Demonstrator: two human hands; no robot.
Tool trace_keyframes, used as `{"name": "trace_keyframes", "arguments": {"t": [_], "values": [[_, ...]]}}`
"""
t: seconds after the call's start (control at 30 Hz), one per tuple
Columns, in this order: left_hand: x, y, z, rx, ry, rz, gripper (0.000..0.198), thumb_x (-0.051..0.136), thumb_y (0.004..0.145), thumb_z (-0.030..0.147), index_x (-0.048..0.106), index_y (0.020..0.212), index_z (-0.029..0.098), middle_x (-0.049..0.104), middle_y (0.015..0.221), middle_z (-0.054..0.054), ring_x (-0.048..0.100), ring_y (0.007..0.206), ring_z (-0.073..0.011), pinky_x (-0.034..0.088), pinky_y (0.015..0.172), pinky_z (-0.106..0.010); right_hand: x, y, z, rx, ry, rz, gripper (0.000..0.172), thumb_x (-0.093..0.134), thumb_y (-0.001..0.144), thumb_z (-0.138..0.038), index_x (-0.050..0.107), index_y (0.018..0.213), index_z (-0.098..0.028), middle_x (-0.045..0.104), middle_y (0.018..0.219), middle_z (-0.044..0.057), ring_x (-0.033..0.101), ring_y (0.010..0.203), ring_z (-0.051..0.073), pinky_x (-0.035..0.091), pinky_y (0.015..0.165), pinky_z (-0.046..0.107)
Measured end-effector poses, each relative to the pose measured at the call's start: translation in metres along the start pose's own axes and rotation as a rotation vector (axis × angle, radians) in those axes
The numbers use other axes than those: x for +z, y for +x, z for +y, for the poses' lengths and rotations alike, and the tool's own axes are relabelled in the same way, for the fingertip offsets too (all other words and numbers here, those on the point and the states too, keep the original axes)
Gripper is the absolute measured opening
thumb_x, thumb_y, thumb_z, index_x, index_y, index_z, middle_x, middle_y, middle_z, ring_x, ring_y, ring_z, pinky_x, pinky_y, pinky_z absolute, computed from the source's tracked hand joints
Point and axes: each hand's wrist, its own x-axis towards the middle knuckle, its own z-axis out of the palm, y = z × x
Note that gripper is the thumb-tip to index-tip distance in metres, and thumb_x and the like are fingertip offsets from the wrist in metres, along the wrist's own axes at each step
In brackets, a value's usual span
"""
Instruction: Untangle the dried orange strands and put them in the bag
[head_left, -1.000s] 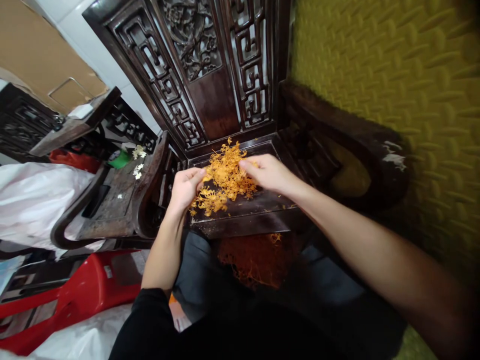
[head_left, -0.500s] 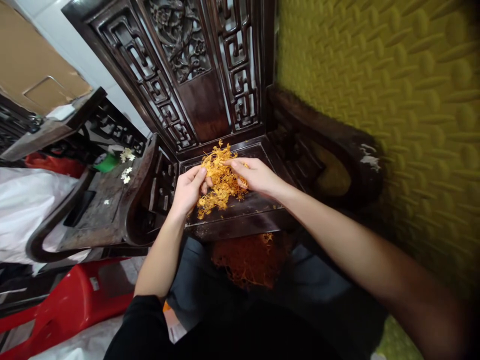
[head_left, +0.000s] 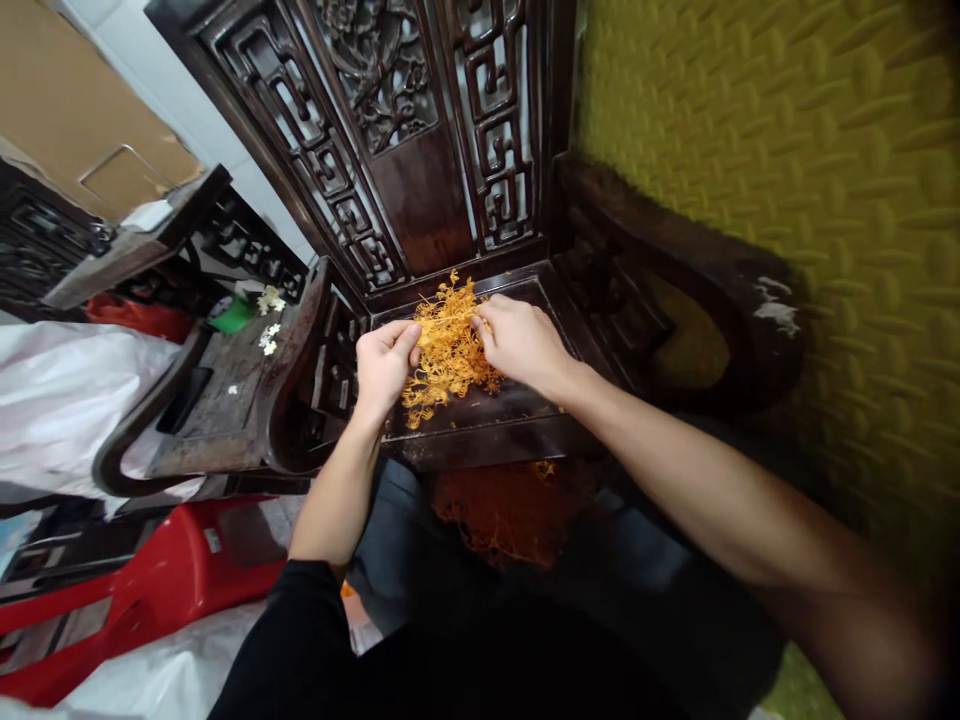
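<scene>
A pile of thin orange strands (head_left: 448,345) lies on the seat of a dark carved wooden chair (head_left: 517,410). My left hand (head_left: 384,365) is at the pile's left edge, fingers curled and pinching some strands. My right hand (head_left: 521,340) rests on the pile's right side, fingers bent into the strands. Below the seat's front edge, more orange strands (head_left: 510,515) lie in shadow over my lap.
The chair's carved back (head_left: 405,120) rises behind the pile. A second dark chair (head_left: 225,400) stands to the left with small white flowers (head_left: 268,320) and a green item on it. A red plastic chair (head_left: 150,585) and white bags are lower left. A yellow padded wall (head_left: 787,200) fills the right.
Both hands have drawn closer together, gathering the orange strands into a tighter heap. The camera view has shifted slightly.
</scene>
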Motion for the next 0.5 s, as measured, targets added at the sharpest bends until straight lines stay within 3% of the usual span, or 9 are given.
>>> {"name": "trace_keyframes", "arguments": {"t": [0.1, 0.17, 0.23, 0.33, 0.43, 0.5], "values": [[-0.020, 0.009, 0.001, 0.045, -0.095, 0.234, 0.026, 0.073, 0.084, 0.038, 0.069, 0.071, 0.015, 0.049, 0.048, 0.005, 0.035, 0.041, -0.0059, 0.025, 0.043, -0.020, -0.008, 0.004, 0.021, 0.187, -0.044, 0.045, 0.027, 0.049, 0.091, -0.015, 0.075, 0.094, -0.010, 0.074, 0.100, 0.017, 0.069, 0.086, 0.027, 0.049, 0.079, 0.037], [-0.026, 0.012, 0.003, 0.036, -0.209, 0.294, 0.025, 0.074, 0.083, 0.038, 0.068, 0.075, 0.016, 0.050, 0.048, 0.006, 0.034, 0.039, -0.0052, 0.025, 0.041, -0.019, -0.010, 0.006, 0.029, 0.303, 0.089, 0.030, 0.028, 0.050, 0.092, -0.016, 0.077, 0.096, -0.010, 0.075, 0.093, 0.015, 0.070, 0.078, 0.023, 0.051, 0.075, 0.034], [-0.019, 0.010, 0.003, -0.016, -0.317, 0.140, 0.027, 0.075, 0.084, 0.041, 0.068, 0.078, 0.015, 0.057, 0.054, 0.003, 0.041, 0.041, -0.0051, 0.029, 0.042, -0.018, -0.005, 0.006, 0.026, 0.335, 0.340, -0.062, 0.033, 0.048, 0.095, -0.020, 0.077, 0.106, -0.010, 0.077, 0.092, 0.013, 0.068, 0.062, 0.017, 0.052, 0.066, 0.030], [0.002, 0.003, 0.003, -0.085, -0.422, -0.137, 0.029, 0.075, 0.085, 0.042, 0.069, 0.086, 0.013, 0.069, 0.070, -0.003, 0.053, 0.050, -0.0063, 0.038, 0.049, -0.019, 0.007, 0.004, 0.005, 0.258, 0.612, -0.181, 0.041, 0.046, 0.094, -0.017, 0.071, 0.126, -0.011, 0.077, 0.097, 0.009, 0.056, 0.047, 0.011, 0.048, 0.056, 0.028], [0.017, -0.002, 0.000, -0.092, -0.425, -0.186, 0.032, 0.074, 0.086, 0.043, 0.069, 0.100, 0.014, 0.071, 0.074, -0.003, 0.054, 0.051, -0.0069, 0.040, 0.051, -0.020, 0.016, 0.001, -0.012, 0.189, 0.701, -0.175, 0.046, 0.049, 0.091, -0.015, 0.069, 0.132, -0.015, 0.076, 0.088, 0.005, 0.049, 0.048, 0.010, 0.043, 0.054, 0.026], [0.020, -0.003, -0.003, -0.085, -0.380, -0.189, 0.039, 0.073, 0.086, 0.045, 0.067, 0.109, 0.014, 0.071, 0.073, -0.003, 0.054, 0.050, -0.0075, 0.039, 0.050, -0.020, 0.017, -0.002, -0.017, 0.170, 0.772, -0.157, 0.035, 0.053, 0.094, -0.026, 0.075, 0.120, -0.016, 0.072, 0.077, 0.003, 0.046, 0.049, 0.010, 0.041, 0.055, 0.026]]}}
